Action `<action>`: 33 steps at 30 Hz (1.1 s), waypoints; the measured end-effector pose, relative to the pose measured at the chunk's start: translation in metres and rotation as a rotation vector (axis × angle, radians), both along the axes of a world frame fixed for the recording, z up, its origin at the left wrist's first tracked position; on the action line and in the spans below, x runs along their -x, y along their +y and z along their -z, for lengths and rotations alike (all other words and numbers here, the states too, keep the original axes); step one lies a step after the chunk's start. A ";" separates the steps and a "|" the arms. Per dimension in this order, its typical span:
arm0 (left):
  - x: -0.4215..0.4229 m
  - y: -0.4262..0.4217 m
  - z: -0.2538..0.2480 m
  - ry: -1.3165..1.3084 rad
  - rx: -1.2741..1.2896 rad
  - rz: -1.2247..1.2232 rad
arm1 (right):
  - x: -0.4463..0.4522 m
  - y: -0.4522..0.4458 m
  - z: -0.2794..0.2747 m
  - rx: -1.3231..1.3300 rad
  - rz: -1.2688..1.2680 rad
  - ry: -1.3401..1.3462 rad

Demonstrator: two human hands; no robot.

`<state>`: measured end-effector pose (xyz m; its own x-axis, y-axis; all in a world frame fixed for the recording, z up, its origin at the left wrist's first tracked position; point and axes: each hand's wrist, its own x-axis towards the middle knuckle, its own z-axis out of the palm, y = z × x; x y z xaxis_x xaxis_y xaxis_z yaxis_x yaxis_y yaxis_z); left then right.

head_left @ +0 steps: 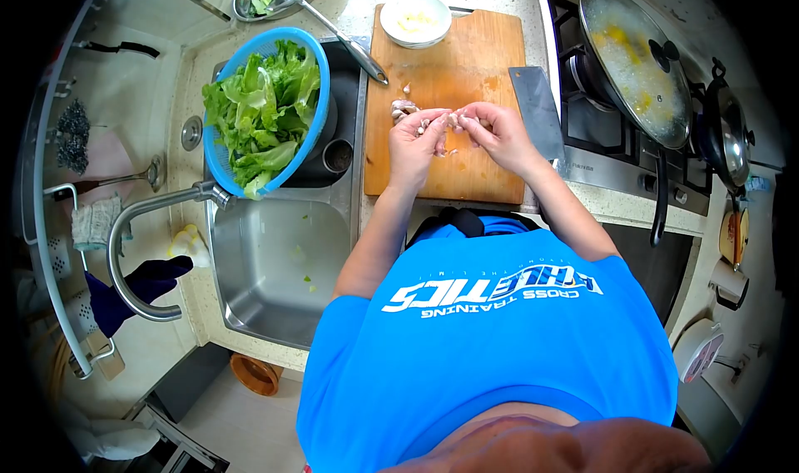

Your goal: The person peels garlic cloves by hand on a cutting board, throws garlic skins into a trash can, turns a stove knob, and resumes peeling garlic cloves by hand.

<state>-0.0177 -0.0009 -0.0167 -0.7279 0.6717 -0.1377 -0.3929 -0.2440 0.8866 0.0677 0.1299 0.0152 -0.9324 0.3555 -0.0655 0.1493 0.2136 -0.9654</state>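
Over the wooden cutting board [478,65], my left hand [414,147] and my right hand [502,136] meet, fingertips pinched together. Between them is a small pale garlic clove [454,120], held by both hands. More garlic cloves [404,108] lie in a little pile just beyond my left hand, partly hidden by it. Small bits of garlic skin rest on the board near my fingers. A white bowl [415,22] with pale yellow pieces in it stands at the board's far edge. To the right of my right hand lies a cleaver blade [538,111], overlapping the board's edge.
A blue colander [321,82] of lettuce [266,111] sits over the sink [279,265], beside the curved faucet [125,261]. A ladle [358,53] reaches from a metal bowl toward the board. On the right, a glass-lidded pan [637,65] with bubbling yellow contents stands on the stove [599,169].
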 end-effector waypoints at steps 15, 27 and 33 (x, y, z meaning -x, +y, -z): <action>-0.001 -0.002 -0.001 -0.204 -0.238 0.227 | 0.000 0.013 0.004 0.048 -0.002 -0.078; 0.001 -0.002 -0.001 -0.243 -0.170 0.100 | -0.008 0.020 0.014 -0.164 0.008 -0.005; -0.008 0.010 -0.003 0.911 0.281 -0.157 | -0.008 0.013 0.008 -0.008 -0.127 -0.008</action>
<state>-0.0096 0.0089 -0.0136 -0.7136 0.5861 0.3836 0.4937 0.0323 0.8690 0.0760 0.1429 0.0072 -0.9694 0.2350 -0.0707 0.1282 0.2394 -0.9624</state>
